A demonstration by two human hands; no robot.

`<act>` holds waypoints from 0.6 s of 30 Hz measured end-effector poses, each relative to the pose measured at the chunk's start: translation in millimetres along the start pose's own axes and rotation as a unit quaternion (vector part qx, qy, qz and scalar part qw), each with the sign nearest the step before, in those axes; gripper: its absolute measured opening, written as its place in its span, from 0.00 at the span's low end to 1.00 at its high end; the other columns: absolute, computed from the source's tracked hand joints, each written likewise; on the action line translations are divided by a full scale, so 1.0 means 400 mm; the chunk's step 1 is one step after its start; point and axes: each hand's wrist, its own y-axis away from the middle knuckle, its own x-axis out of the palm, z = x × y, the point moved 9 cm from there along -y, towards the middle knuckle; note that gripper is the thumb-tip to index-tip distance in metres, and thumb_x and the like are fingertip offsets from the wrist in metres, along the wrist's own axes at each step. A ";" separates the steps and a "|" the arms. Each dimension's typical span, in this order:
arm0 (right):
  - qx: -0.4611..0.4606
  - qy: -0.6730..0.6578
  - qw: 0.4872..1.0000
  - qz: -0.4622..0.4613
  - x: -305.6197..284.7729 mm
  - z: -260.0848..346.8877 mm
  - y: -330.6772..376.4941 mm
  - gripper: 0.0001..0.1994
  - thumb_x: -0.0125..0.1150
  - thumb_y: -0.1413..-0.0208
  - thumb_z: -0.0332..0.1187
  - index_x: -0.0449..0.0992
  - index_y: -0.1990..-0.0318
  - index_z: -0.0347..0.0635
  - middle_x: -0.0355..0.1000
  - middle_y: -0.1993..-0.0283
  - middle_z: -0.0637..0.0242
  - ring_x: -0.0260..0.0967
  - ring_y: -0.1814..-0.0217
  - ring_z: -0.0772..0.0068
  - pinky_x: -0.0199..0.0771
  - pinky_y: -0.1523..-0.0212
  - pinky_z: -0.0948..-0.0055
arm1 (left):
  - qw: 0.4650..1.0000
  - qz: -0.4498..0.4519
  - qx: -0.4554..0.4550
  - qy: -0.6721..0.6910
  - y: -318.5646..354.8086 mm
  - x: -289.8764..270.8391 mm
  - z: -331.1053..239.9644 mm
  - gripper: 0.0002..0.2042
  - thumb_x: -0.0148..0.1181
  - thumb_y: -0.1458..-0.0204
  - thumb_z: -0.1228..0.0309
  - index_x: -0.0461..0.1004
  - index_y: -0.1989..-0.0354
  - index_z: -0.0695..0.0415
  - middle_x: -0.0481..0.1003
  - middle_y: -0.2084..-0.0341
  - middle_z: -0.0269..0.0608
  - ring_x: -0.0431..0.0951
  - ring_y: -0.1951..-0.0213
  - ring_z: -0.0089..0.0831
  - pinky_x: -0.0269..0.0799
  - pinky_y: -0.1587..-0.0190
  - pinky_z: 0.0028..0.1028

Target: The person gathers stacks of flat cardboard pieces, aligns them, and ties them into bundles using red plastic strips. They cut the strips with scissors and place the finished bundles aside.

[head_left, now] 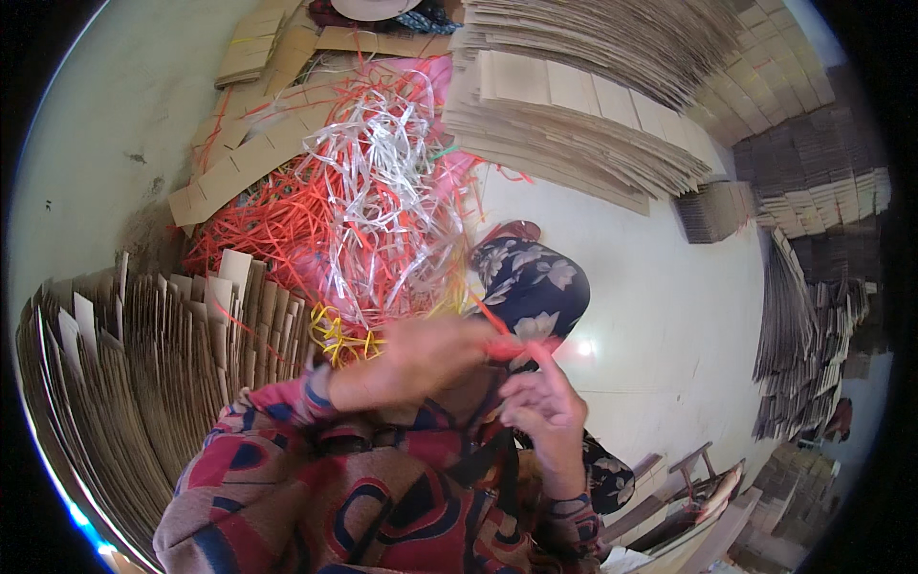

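Note:
Over my lap, a bright red plastic strap (507,346) stretches between my two hands, blurred by motion. My left hand (435,356) comes in from the left, its fingers closed at the strap's left end, though they are smeared. My right hand (547,402) is lower and to the right. Its index finger points up against the strap and the other fingers curl in; part of the grip is hidden. Just beyond my hands lies a heap of red straps (258,225) with a tangle of white straps (382,182) on top. Yellow straps (335,337) lie nearest my left wrist.
Upright cardboard sheets (143,383) crowd the left side. A tall pile of flat cardboard (593,124) stands at the far side, and more stacks (813,325) line the right. A cardboard strip (253,163) lies across the strap heap. Boards (688,521) lean at the lower right.

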 end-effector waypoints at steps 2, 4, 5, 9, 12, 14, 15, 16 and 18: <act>-0.052 0.040 0.998 0.011 0.044 0.029 -0.018 0.22 0.59 0.52 0.23 0.66 0.47 0.32 0.70 0.71 0.64 0.66 0.76 0.79 0.67 0.75 0.82 | 0.997 0.048 0.059 0.020 0.011 0.056 -0.064 0.11 0.59 0.56 0.75 0.72 0.63 0.57 0.72 0.75 0.39 0.74 0.72 0.37 0.70 0.71 0.30; -0.097 0.007 0.995 -0.010 0.035 0.034 -0.034 0.15 0.57 0.50 0.23 0.70 0.53 0.30 0.70 0.75 0.64 0.65 0.79 0.79 0.65 0.78 0.82 | 0.997 0.036 0.019 0.067 0.028 0.069 -0.005 0.10 0.60 0.56 0.74 0.72 0.63 0.57 0.72 0.75 0.39 0.75 0.72 0.37 0.71 0.70 0.29; -0.118 -0.008 0.993 -0.023 0.030 0.040 -0.041 0.12 0.57 0.49 0.24 0.72 0.57 0.29 0.69 0.76 0.65 0.64 0.81 0.79 0.64 0.80 0.82 | 0.995 0.030 0.000 0.094 0.034 0.073 0.021 0.10 0.60 0.56 0.73 0.73 0.64 0.57 0.72 0.75 0.40 0.75 0.72 0.36 0.71 0.70 0.29; -0.127 -0.022 0.983 -0.130 0.000 0.086 -0.052 0.08 0.50 0.45 0.25 0.73 0.72 0.30 0.68 0.81 0.64 0.63 0.84 0.78 0.63 0.82 0.81 | 0.994 -0.009 -0.049 0.098 0.084 0.006 0.203 0.09 0.60 0.56 0.74 0.73 0.64 0.59 0.73 0.78 0.43 0.76 0.71 0.39 0.72 0.70 0.31; -0.244 -0.001 0.943 -0.226 -0.101 0.173 -0.022 0.10 0.49 0.45 0.29 0.68 0.77 0.36 0.67 0.83 0.63 0.63 0.86 0.77 0.63 0.86 0.79 | 0.995 0.002 -0.035 -0.091 0.158 -0.004 0.339 0.07 0.56 0.54 0.74 0.71 0.66 0.59 0.72 0.79 0.44 0.75 0.72 0.41 0.71 0.71 0.35; -0.282 -0.056 0.917 -0.278 -0.220 0.230 0.005 0.09 0.52 0.46 0.31 0.68 0.75 0.36 0.65 0.82 0.64 0.61 0.88 0.76 0.60 0.90 0.77 | 0.977 0.044 -0.074 -0.196 0.202 -0.037 0.395 0.05 0.54 0.53 0.74 0.70 0.68 0.59 0.71 0.79 0.44 0.75 0.72 0.42 0.70 0.72 0.36; -0.306 -0.056 0.905 -0.289 -0.278 0.266 0.019 0.10 0.51 0.45 0.32 0.68 0.75 0.36 0.65 0.79 0.64 0.61 0.87 0.76 0.60 0.88 0.77 | 0.972 0.043 -0.075 -0.220 0.228 -0.052 0.419 0.05 0.53 0.53 0.74 0.70 0.68 0.59 0.71 0.80 0.44 0.75 0.73 0.42 0.70 0.73 0.36; -0.355 -0.033 0.888 -0.290 -0.325 0.307 0.036 0.09 0.51 0.45 0.31 0.68 0.74 0.36 0.65 0.78 0.66 0.62 0.83 0.77 0.63 0.84 0.79 | 0.965 0.044 -0.079 -0.246 0.260 -0.067 0.445 0.04 0.52 0.53 0.74 0.69 0.69 0.59 0.71 0.80 0.44 0.75 0.73 0.42 0.69 0.73 0.37; -0.306 -0.069 0.859 -0.403 -0.564 0.318 0.097 0.09 0.52 0.44 0.33 0.68 0.74 0.38 0.66 0.75 0.69 0.59 0.78 0.84 0.57 0.81 0.84 | 0.956 0.010 -0.131 -0.261 0.332 -0.105 0.520 0.10 0.55 0.60 0.79 0.70 0.66 0.57 0.70 0.79 0.45 0.74 0.75 0.42 0.69 0.74 0.35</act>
